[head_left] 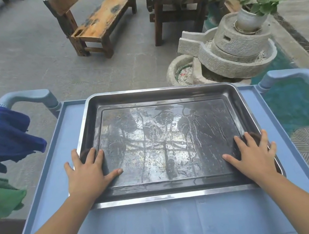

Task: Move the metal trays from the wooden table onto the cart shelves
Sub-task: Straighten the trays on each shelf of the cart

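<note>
Both left hand [87,176] and right hand [256,152] press straight fingers [100,156] onto the metal tray [157,91].

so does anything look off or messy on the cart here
The metal tray looks wet inside, streaked with runs and droplets. Otherwise it lies flat on the cart's top shelf, and nothing looks spilled or damaged.

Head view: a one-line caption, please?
Left hand and right hand rest flat on a wet metal tray atop the blue cart.
</note>
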The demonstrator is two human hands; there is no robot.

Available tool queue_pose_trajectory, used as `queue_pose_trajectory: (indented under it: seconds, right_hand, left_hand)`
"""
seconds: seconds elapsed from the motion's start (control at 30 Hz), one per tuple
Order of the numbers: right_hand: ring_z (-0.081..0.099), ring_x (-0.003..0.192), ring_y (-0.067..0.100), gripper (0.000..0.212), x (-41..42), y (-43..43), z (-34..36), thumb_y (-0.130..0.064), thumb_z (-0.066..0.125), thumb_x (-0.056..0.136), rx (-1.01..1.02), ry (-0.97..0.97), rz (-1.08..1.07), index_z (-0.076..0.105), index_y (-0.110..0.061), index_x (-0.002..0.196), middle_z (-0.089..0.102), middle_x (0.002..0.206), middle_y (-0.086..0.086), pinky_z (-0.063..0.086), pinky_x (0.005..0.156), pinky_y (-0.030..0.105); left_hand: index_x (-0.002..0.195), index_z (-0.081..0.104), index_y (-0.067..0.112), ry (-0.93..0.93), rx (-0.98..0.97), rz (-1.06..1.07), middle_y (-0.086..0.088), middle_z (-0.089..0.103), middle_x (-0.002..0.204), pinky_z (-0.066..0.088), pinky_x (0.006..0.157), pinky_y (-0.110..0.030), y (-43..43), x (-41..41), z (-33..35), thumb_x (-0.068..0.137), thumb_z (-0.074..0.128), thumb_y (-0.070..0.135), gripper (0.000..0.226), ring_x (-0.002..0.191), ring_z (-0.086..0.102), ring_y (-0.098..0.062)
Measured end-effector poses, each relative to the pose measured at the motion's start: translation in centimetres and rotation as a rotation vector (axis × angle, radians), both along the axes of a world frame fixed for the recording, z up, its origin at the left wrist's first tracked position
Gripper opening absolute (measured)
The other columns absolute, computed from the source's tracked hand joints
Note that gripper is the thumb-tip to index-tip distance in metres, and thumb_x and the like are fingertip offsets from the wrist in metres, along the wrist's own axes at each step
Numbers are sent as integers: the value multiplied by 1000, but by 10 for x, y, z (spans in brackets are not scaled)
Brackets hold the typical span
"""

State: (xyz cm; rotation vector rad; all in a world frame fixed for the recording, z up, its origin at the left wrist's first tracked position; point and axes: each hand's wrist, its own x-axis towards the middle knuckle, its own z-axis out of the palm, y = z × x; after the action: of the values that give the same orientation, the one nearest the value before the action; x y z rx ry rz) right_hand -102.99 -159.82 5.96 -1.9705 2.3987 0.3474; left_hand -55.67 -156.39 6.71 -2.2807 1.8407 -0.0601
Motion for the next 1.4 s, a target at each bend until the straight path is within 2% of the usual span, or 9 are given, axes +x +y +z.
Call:
queue_pose_trajectory:
  seconds: [0.17, 0.3, 0.5, 0.63, 0.83, 1.0, 1.17, 1.3, 1.4]
  right_hand:
    - [-6, 145, 41, 91, 3, -5, -1, -89, 21, 74, -4, 2, -15, 36, -36, 147, 32, 157, -2, 13, 112, 64]
    - [-1, 144, 43, 91, 5, -7, -1, -88, 24, 74, -22, 8, -7, 41, -33, 145, 37, 154, -3, 17, 110, 65]
    - [-1, 144, 43, 93, 3, -7, -2, -89, 20, 73, -30, 11, -5, 39, -33, 145, 37, 154, -3, 16, 110, 64]
    - [-4, 145, 41, 93, 2, -7, 0, -89, 22, 72, -17, -17, -6, 38, -34, 146, 34, 156, -3, 14, 111, 64]
    - [-3, 148, 40, 86, -2, 4, 16, -82, 36, 79, 18, -66, 39, 33, -32, 148, 12, 163, 8, 9, 117, 60]
    - [-1, 150, 36, 74, 6, 38, 29, -70, 44, 87, 13, -181, 93, 35, -27, 147, 14, 163, 10, 6, 120, 53]
    - [19, 145, 33, 58, 26, 83, 40, -54, 48, 93, -70, -261, 232, 50, -15, 136, 34, 152, 13, 19, 118, 44]
    - [18, 146, 32, 57, 43, 114, 41, -47, 52, 93, -102, -349, 288, 46, -14, 139, 32, 152, 15, 19, 119, 41]
    - [24, 141, 30, 53, 51, 138, 39, -40, 55, 92, -99, -375, 322, 46, -13, 137, 35, 147, 14, 26, 116, 38]
  left_hand:
    - [145, 39, 33, -4, 2, -8, 9, 41, 151, 29, 102, -60, -9, 2, -1, 65, 8, 96, 107, 140, 12, -44]
    - [142, 46, 31, -6, -13, -20, 7, 47, 146, 34, 99, -60, -11, 4, -4, 67, 12, 96, 105, 138, 17, -45]
    - [142, 46, 31, -4, -20, -13, 7, 48, 146, 39, 97, -56, -12, 5, -7, 67, 11, 96, 105, 137, 19, -45]
    - [146, 37, 34, -8, -3, -3, 10, 40, 151, 34, 100, -56, -11, 2, -3, 65, 8, 96, 106, 139, 12, -43]
    - [152, 18, 32, 78, 17, 15, 5, 15, 162, 14, 109, -66, 1, -7, 8, 71, 21, 91, 101, 147, 2, -38]
    - [149, 27, 28, 159, 32, -3, 5, 28, 158, 17, 113, -62, 31, -38, 20, 76, 35, 84, 92, 147, 16, -31]
    - [140, 44, 27, 262, -51, -41, 7, 47, 144, 31, 107, -52, 74, -73, 36, 78, 49, 77, 80, 135, 35, -24]
    - [135, 49, 24, 300, -109, -101, 5, 52, 136, 41, 101, -43, 113, -95, 41, 80, 51, 73, 74, 128, 42, -23]
    - [134, 50, 21, 345, -115, -152, 3, 50, 136, 44, 98, -38, 139, -104, 42, 83, 55, 67, 69, 125, 43, -23]
